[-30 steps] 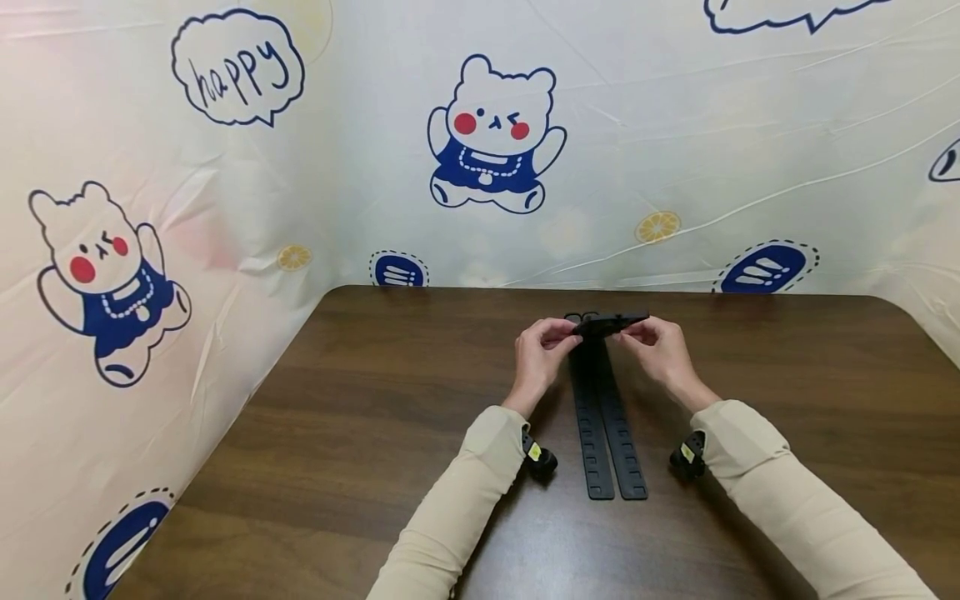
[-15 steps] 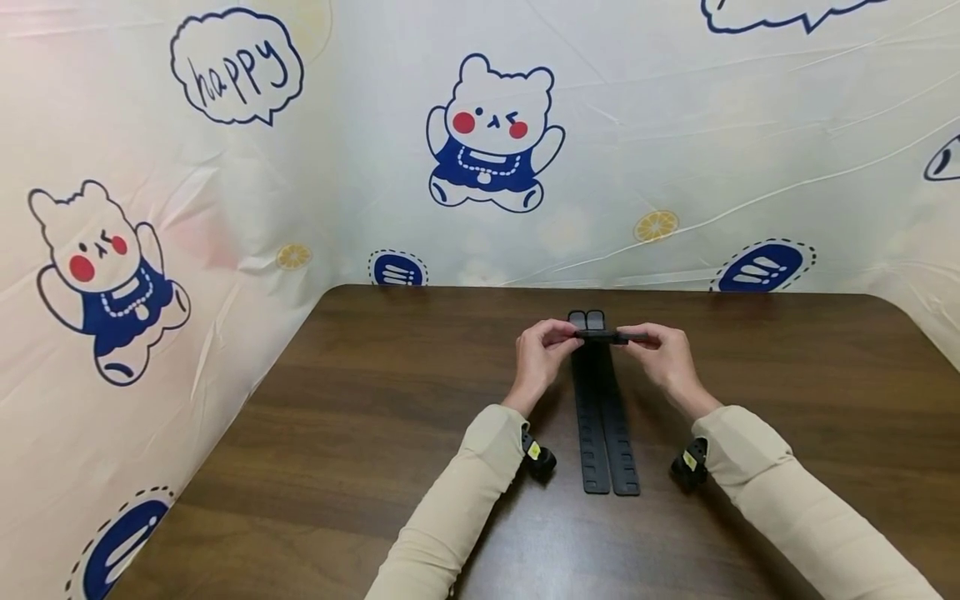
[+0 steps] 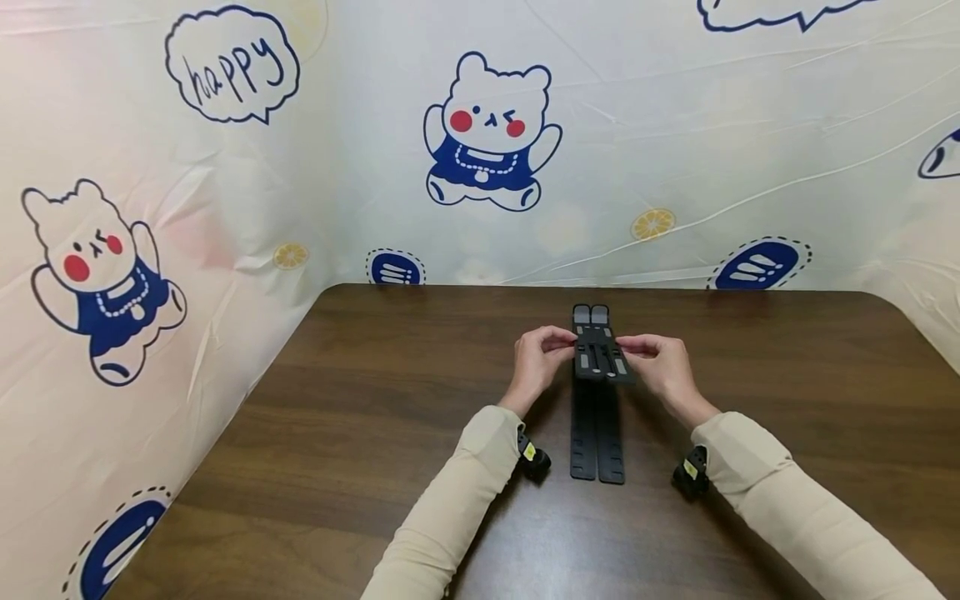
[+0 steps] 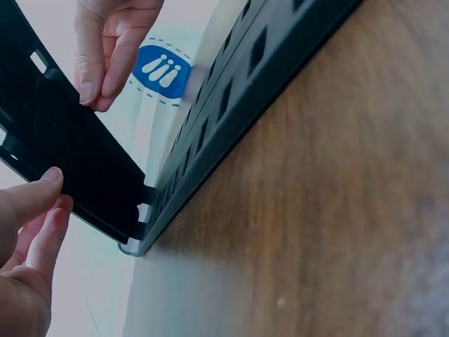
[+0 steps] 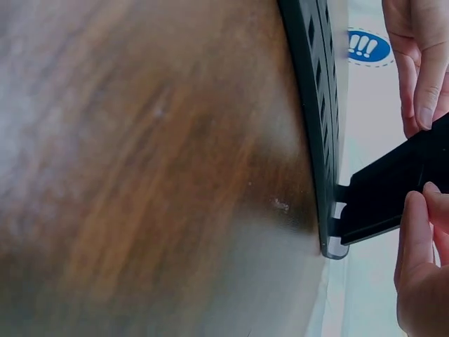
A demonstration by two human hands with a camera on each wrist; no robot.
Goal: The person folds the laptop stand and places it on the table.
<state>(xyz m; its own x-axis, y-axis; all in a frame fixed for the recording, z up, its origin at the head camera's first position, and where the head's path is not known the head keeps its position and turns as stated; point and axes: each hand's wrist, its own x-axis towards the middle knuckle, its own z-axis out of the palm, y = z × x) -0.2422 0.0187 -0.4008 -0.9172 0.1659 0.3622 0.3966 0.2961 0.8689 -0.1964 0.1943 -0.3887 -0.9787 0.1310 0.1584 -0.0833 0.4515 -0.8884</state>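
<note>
A black folding stand, with a base [image 3: 596,442] of two long slotted strips, sits on the brown table. Hinged to its far end is a panel [image 3: 598,354], raised at a slant above the strips in both wrist views. My left hand [image 3: 538,358] pinches the panel's left edge between thumb and fingers. On the opposite edge, my right hand [image 3: 663,367] pinches the panel the same way. The left wrist view has the left hand [image 4: 28,246] at lower left, its thumb on the panel's dark face. In the right wrist view the right hand [image 5: 424,260] grips the lower edge.
The wooden table [image 3: 375,400] extends to both sides and in front of the stand. Behind it hangs a pale printed curtain [image 3: 360,167] with bear drawings, which also covers the left side. Small black cameras [image 3: 534,462] are strapped at both wrists.
The panel has gone from nearly edge-on to showing its slotted face, its free edge tipping towards me. The base strips have straightened slightly, their near ends shifting left and away. Both hands keep their hold.
</note>
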